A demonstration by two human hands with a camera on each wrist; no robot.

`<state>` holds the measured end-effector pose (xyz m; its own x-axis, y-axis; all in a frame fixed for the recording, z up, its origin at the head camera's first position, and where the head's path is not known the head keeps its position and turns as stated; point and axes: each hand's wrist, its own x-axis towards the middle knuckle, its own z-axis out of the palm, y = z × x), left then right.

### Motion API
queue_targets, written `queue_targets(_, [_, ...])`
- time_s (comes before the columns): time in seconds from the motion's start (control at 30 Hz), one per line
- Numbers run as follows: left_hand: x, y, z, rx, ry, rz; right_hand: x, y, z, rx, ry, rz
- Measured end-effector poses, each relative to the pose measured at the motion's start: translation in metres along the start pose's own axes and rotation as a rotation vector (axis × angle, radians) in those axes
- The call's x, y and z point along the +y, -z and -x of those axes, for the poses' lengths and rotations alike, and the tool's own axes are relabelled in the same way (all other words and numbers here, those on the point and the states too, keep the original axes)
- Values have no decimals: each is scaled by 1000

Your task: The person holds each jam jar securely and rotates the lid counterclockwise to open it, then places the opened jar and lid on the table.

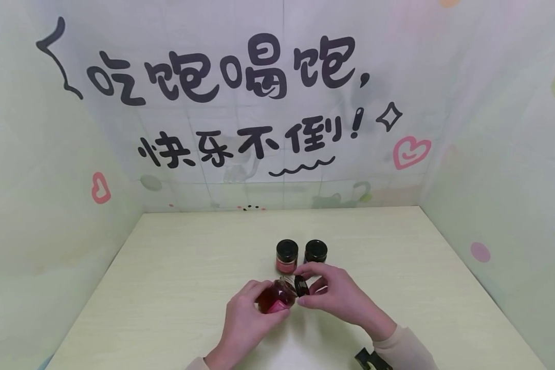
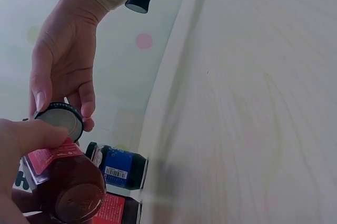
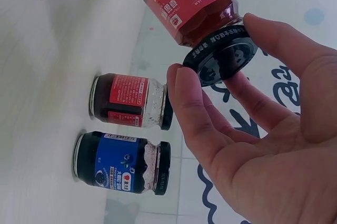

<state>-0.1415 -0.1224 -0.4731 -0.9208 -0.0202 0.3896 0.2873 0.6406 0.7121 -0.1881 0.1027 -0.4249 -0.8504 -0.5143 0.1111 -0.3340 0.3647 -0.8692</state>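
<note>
A strawberry jam jar (image 1: 274,298) of dark red jam with a pink label is tilted above the table, its mouth toward the right. My left hand (image 1: 247,318) grips it round the body, thumb over the label in the left wrist view. At its mouth, my right hand (image 1: 337,294) pinches the black lid (image 3: 224,56) by the rim between thumb and fingers. The lid's pale underside (image 2: 62,118) shows in the left wrist view, angled off the jar's mouth. Whether its edge still touches the glass is hard to tell.
Just behind my hands stand two upright, black-lidded jars: a red-labelled jar (image 3: 128,98) and a blue-labelled jar (image 3: 118,162). They stand side by side on the pale wood-grain table (image 1: 176,267). Printed fabric walls (image 1: 213,192) enclose the table at the back and sides.
</note>
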Motion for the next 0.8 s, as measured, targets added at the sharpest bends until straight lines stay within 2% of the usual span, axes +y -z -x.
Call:
queue_targets(0.4, [-5, 6, -1, -3, 93, 61, 7, 1, 2, 0, -20, -2])
queue_targets(0.5, [-7, 7, -2, -18, 134, 85, 10, 2, 3, -4, -27, 7])
queue_targets(0.63, [-8, 9, -2, -36, 193, 142, 13, 3, 5, -19, -45, 16])
queue_targets(0.8, [-10, 11, -3, -37, 219, 215, 20, 7, 9, -35, -79, 19])
